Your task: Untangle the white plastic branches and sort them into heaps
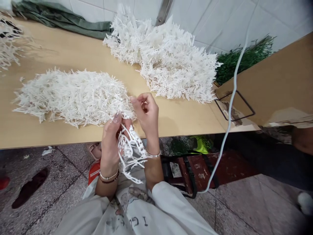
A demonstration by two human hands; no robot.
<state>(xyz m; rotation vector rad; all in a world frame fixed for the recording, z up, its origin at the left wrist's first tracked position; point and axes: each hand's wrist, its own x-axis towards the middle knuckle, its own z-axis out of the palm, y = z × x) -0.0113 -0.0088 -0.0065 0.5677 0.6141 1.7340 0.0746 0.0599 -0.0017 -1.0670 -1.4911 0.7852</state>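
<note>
My left hand pinches the stems of a small white plastic sprig bunch, whose branches hang down between my wrists. My right hand is just to the right and a little higher, with thumb and fingertips pressed together at the right end of a pile of white sprigs. What those fingertips hold, if anything, is too small to make out. A larger pile of white sprigs lies farther back on the tan table.
A dark green cloth lies along the back wall. Green sprigs and a cardboard box stand at the right. A white cable hangs across the right side. More white strands lie far left.
</note>
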